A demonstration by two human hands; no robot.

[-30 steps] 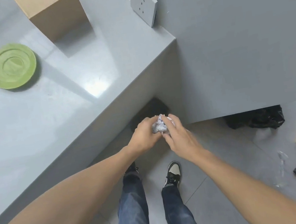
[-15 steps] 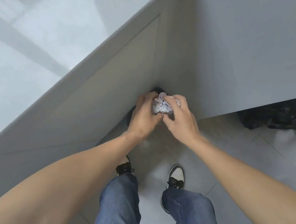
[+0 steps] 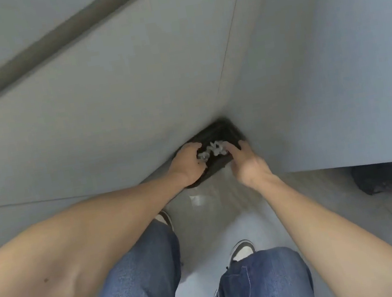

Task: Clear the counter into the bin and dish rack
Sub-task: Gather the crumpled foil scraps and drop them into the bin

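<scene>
My left hand point(image 3: 187, 165) and right hand point(image 3: 246, 163) pinch crumpled white paper point(image 3: 212, 150) above the black plastic bin point(image 3: 223, 131).

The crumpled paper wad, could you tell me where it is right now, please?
In the head view, the crumpled paper wad sits centre frame between the left hand and right hand, over the black bin.

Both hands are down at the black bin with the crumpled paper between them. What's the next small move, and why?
Probably let go: spread the fingers of both hands so the crumpled paper drops. The wad already sits over the open mouth of the black bin in the corner, held between the left hand and right hand, so no further reach looks needed.
</scene>
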